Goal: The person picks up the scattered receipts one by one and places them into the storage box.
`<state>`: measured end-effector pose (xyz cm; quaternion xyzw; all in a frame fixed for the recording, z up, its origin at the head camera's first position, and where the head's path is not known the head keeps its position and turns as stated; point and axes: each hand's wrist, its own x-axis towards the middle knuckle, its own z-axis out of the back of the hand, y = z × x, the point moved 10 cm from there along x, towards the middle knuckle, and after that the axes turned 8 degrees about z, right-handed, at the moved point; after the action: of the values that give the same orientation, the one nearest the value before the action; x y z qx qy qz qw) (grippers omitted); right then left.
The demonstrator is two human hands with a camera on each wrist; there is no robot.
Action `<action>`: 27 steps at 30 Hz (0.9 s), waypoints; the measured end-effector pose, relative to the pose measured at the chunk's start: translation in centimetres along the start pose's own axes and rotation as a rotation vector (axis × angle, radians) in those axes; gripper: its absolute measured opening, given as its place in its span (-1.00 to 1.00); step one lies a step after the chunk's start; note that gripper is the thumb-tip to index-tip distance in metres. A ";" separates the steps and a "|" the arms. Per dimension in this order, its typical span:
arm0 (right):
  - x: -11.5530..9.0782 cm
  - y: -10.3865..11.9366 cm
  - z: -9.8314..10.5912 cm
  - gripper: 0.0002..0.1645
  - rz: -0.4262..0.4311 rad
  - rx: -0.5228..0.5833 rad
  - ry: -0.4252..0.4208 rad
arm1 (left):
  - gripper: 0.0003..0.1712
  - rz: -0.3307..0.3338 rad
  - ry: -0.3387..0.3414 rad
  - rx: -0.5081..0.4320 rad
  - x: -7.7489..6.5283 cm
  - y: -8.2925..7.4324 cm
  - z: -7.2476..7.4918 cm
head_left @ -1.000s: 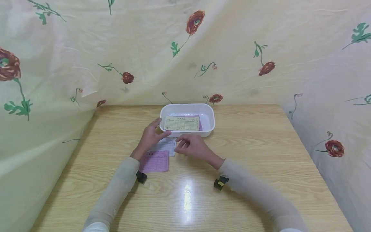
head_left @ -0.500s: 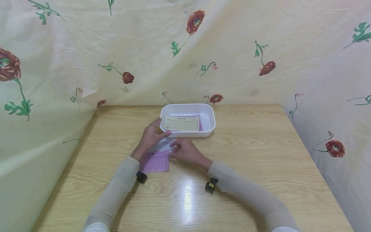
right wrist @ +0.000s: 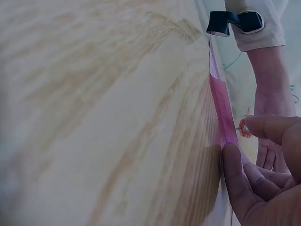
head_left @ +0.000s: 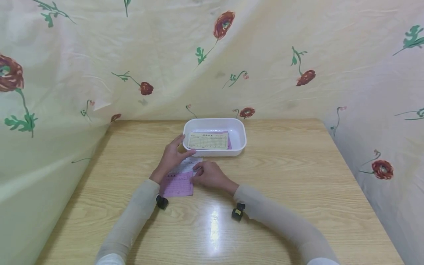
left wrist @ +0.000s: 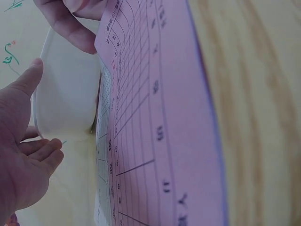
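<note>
A white plastic tray (head_left: 238, 146) holds a pale yellow printed form (head_left: 208, 141) with a pink sheet showing under it. My left hand (head_left: 170, 157) rests at the tray's front left corner, thumb along the front rim and fingers spread at the left side. Just in front of the tray lies a white gridded form (head_left: 184, 168), partly covered by my hands. A pink printed form (head_left: 178, 186) lies nearer me, overlapping the white one. My right hand (head_left: 210, 176) pinches the pink form's upper right corner, which bends up slightly in the left wrist view.
The wood-grain table (head_left: 285, 165) stretches out on both sides. A floral cloth (head_left: 172, 55) hangs behind it and along both sides, with the tray close to the back edge. Each wrist carries a small black camera (head_left: 237, 212).
My right hand has moved left and toward me, from beside the white form to the pink form's corner. My left hand and the tray have stayed put.
</note>
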<state>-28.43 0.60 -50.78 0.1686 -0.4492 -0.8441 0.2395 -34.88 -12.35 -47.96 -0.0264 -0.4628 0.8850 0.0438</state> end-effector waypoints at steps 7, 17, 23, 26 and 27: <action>0.4 -0.1 -0.2 -0.51 -0.002 -0.028 -0.017 | -0.04 -0.004 0.007 -0.005 0.0 0.0 0.0; 0.8 0.0 -0.4 -0.57 0.007 -0.050 -0.040 | 0.02 0.023 0.009 0.011 0.1 0.2 -0.1; 0.7 0.3 -0.4 -0.63 0.036 -0.067 -0.029 | 0.00 0.010 0.004 0.001 0.1 0.0 -0.1; 0.6 0.5 -0.2 -0.66 0.041 -0.084 -0.025 | 0.01 0.020 0.000 0.009 0.1 0.1 0.0; 0.5 0.5 -0.2 -0.68 0.043 -0.090 -0.024 | 0.01 0.025 -0.001 0.011 0.1 0.2 0.0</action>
<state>-28.64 -0.04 -50.45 0.1377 -0.4173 -0.8600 0.2594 -34.99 -12.41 -48.10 -0.0316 -0.4574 0.8881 0.0328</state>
